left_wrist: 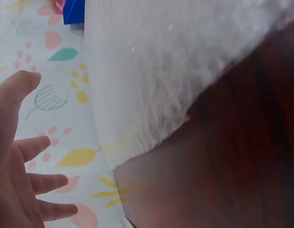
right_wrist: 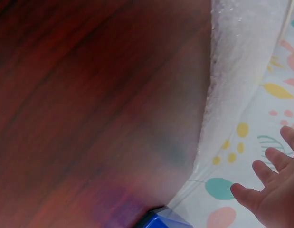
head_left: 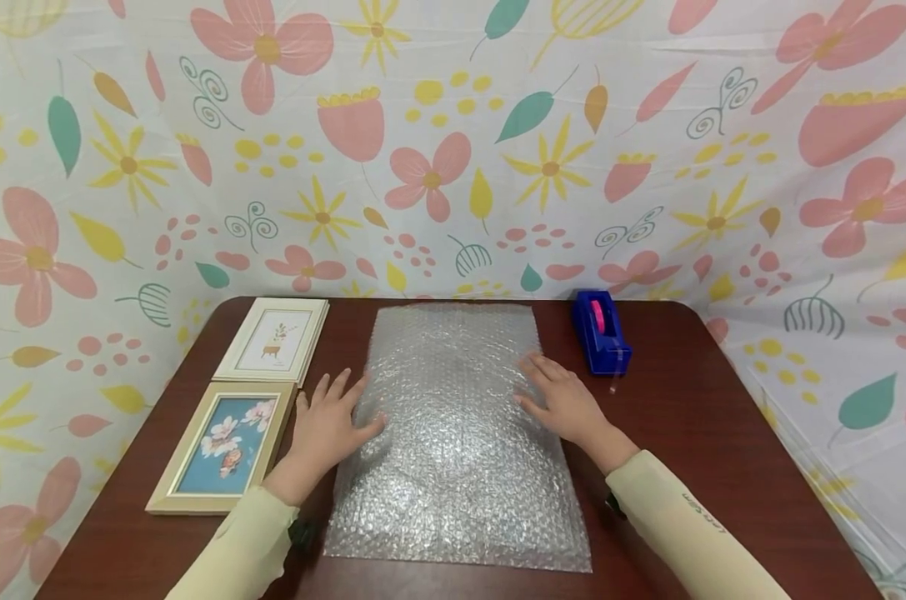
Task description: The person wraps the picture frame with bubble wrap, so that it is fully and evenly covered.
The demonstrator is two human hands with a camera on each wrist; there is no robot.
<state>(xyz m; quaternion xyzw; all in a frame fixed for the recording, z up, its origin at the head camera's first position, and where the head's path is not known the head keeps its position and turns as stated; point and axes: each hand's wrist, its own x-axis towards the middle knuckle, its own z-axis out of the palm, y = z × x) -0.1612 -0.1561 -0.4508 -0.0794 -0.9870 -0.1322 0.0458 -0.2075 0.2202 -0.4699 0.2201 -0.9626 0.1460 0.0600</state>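
A sheet of bubble wrap [head_left: 453, 450] lies flat in the middle of the dark table. Over its left edge my left hand [head_left: 327, 425] is held with the fingers spread, holding nothing. My right hand [head_left: 565, 402] is at the opposite edge, fingers extended and nothing in them. Whether either hand touches the wrap I cannot tell from the head view. In the left wrist view the left hand [left_wrist: 23, 161] shows spread fingers apart from the bubble wrap [left_wrist: 147, 71]. Likewise, the right wrist view has the right hand [right_wrist: 275, 185] with straight fingers, away from the bubble wrap [right_wrist: 237, 71].
Left of the wrap lie a white picture frame [head_left: 231, 367] with a plant print and a gold-coloured frame [head_left: 171, 502] with a flower picture. A blue tape dispenser [head_left: 610, 360] with a pink core stands at the back right. Behind the table [head_left: 693, 467] hangs flowered cloth [head_left: 453, 108].
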